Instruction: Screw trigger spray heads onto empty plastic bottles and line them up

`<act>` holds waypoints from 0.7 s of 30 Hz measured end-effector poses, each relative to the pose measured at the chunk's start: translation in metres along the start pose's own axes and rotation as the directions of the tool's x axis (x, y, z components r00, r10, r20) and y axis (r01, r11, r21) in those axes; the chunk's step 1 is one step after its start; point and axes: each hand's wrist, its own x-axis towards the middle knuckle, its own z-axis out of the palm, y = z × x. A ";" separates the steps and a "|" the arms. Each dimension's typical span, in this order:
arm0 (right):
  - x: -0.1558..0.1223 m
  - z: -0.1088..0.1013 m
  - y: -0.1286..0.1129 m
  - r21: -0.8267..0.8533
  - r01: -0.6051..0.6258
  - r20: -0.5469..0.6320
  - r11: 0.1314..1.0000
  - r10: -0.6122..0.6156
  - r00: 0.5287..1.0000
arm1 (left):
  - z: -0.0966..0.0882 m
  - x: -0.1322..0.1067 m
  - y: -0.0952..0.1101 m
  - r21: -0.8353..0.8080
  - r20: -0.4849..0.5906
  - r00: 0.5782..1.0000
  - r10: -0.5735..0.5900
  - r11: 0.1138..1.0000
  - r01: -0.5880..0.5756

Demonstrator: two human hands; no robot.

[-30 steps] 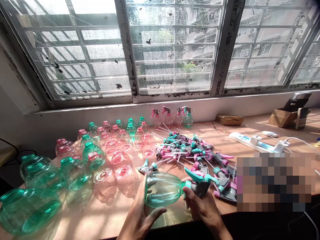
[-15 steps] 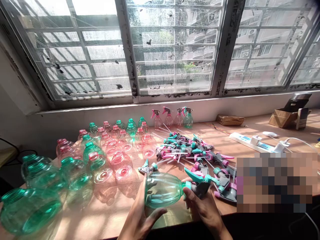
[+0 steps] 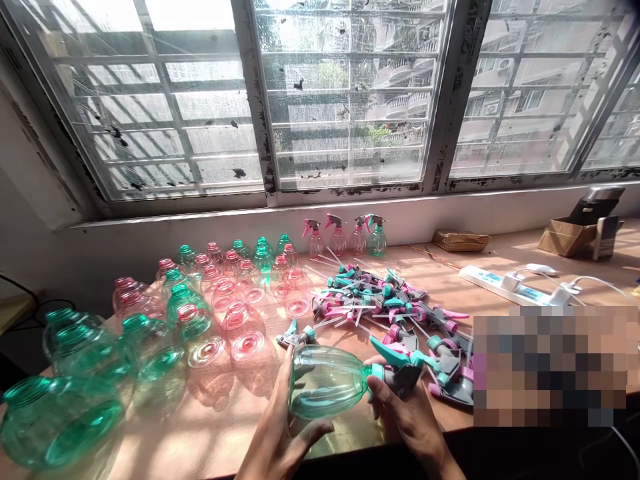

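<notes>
A clear green spray bottle (image 3: 327, 383) lies sideways above the table's front edge, its neck pointing right. My left hand (image 3: 285, 427) holds its base end, with the thumb below and the fingers mostly behind it. At the neck, my right hand (image 3: 400, 413) is closed round the teal collar of a grey trigger sprayer head (image 3: 400, 373) with a teal lever. The head sits on the bottle's neck; how tightly, I cannot tell. Just beyond the bottle lies a loose grey and teal sprayer head (image 3: 296, 333). A pile of pink, teal and grey sprayer heads (image 3: 375, 297) lies behind my right hand.
Open green bottles (image 3: 150, 347) and pink bottles (image 3: 243, 327) stand in several rows on the left. Bottles with sprayers fitted (image 3: 337, 239) line the window wall. At right are a white power strip (image 3: 505, 285), a cardboard box (image 3: 563, 235) and a blurred patch.
The bottle turns slightly in my hands, as the reflections and fingers seen through it have shifted. Both hands stay almost in place.
</notes>
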 end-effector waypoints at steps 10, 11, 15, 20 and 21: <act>-0.001 0.001 -0.002 -0.001 0.012 -0.027 1.000 -0.012 1.000 | 0.004 -0.001 0.004 0.149 -0.098 0.992 0.077 0.987 -0.062; -0.001 0.001 -0.001 0.005 0.007 -0.028 1.000 -0.007 1.000 | 0.004 -0.001 0.003 0.154 -0.098 0.992 0.078 0.986 -0.062; -0.001 0.000 -0.001 0.031 -0.040 -0.026 0.999 0.041 0.999 | 0.002 0.000 -0.006 0.135 -0.082 0.995 0.048 0.990 -0.037; -0.001 -0.001 0.000 0.023 -0.032 -0.019 0.999 0.032 0.999 | 0.002 0.005 -0.009 0.058 -0.051 0.998 0.046 0.997 -0.043; -0.001 -0.001 0.000 0.025 -0.028 -0.017 0.999 0.028 0.999 | 0.002 0.006 -0.007 0.053 -0.051 0.997 0.054 0.997 -0.051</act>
